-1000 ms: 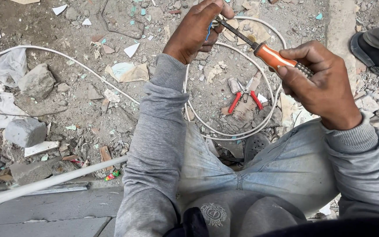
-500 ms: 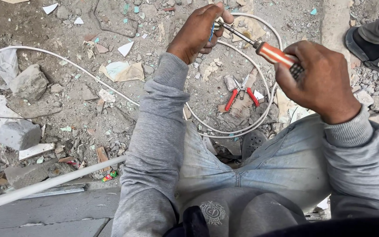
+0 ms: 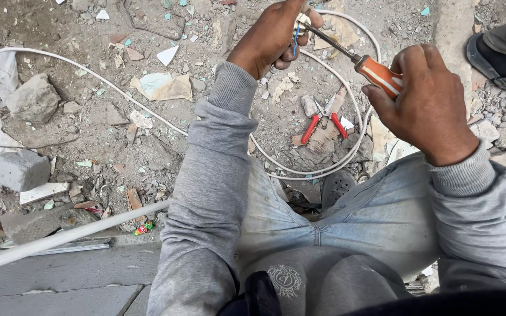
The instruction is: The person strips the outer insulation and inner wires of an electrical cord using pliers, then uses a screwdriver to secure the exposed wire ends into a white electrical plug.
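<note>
- The right hand (image 3: pixel 431 108) is closed around the orange handle of a screwdriver (image 3: pixel 376 75).
- The screwdriver's metal tip points at a small part (image 3: pixel 301 24) near the top of the view.
- The left hand (image 3: pixel 272 36) pinches that small part tight, with thin blue wires hanging from it.
- Red pliers (image 3: pixel 322 122) lie on the dirt below the hands.
- A white cable (image 3: pixel 346 153) loops around the pliers.
- Grey stones (image 3: pixel 19 169) sit on the left.
- A dark shoe (image 3: pixel 499 52) is at the right edge.

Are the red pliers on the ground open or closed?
Open. The red-handled pliers lie on the rubble inside the loop of white cable, and their two handles spread apart in a V.
</note>
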